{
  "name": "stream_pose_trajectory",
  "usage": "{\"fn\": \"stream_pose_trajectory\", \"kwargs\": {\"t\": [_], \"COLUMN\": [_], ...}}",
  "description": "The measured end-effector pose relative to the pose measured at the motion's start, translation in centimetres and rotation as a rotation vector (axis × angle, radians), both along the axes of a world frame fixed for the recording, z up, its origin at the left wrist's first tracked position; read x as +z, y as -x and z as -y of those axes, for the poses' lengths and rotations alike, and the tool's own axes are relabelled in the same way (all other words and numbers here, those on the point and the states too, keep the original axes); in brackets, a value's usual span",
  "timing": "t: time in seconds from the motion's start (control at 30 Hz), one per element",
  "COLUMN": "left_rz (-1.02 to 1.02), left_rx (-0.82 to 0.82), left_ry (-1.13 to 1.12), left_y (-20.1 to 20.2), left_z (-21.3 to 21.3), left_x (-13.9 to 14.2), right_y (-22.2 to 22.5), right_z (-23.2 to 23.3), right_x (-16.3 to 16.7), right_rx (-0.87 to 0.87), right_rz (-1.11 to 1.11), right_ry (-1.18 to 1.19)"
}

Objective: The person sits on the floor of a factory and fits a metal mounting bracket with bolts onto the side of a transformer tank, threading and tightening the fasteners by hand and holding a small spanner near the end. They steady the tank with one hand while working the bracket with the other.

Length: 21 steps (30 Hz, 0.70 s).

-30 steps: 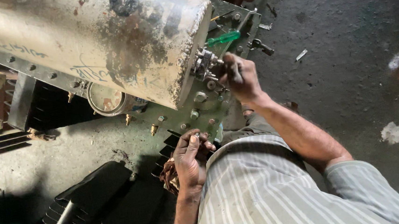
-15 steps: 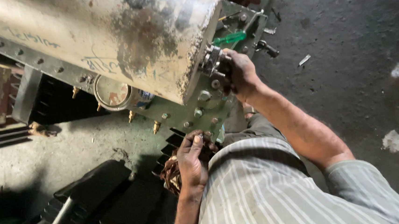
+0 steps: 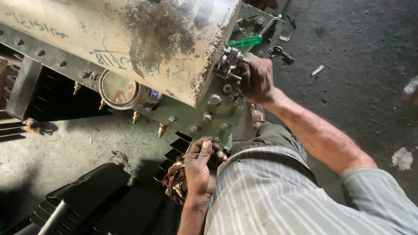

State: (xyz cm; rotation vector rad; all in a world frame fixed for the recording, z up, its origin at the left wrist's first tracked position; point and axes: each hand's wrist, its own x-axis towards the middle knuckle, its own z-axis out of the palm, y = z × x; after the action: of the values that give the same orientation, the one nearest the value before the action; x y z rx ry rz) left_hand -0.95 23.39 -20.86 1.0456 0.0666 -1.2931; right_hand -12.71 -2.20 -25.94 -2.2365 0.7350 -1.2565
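Both hands busy: right hand [image 3: 255, 77] grips the valve fitting [image 3: 227, 62] on the tank's end, apparently turning it; left hand [image 3: 199, 169] clutches a brown rag [image 3: 175, 179]. Next needs steady torque.

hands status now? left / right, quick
Left hand: closed on a brown rag, resting against the green flange edge.
Right hand: closed around the metal fitting at the tank end; any tool hidden.
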Motion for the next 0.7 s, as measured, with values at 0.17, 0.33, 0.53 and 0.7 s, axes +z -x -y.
{"fn": "stream_pose_trajectory", "kwargs": {"t": [0.17,0.33,0.53,0.7], "left_rz": [0.019,0.012,-0.024,0.042], "left_rx": [0.013,-0.009,0.014,0.001], "left_ry": [0.040,0.014,0.036,0.014], "left_y": [0.5,0.9,0.9,0.9], "left_z": [0.1,0.6,0.7,0.7], "left_x": [0.0,0.1,0.4,0.7], "right_y": [0.9,1.9,1.9,0.9], "right_z": [-1.0,-0.9,-0.3,-0.3], "right_x": [1.2,2.6,2.2,1.4], "right_rx": [0.061,0.028,-0.004,0.025], "right_rz": [0.203,0.114,-0.048,-0.029], "right_ry": [-1.120,-0.802,0.102,-0.246]}}
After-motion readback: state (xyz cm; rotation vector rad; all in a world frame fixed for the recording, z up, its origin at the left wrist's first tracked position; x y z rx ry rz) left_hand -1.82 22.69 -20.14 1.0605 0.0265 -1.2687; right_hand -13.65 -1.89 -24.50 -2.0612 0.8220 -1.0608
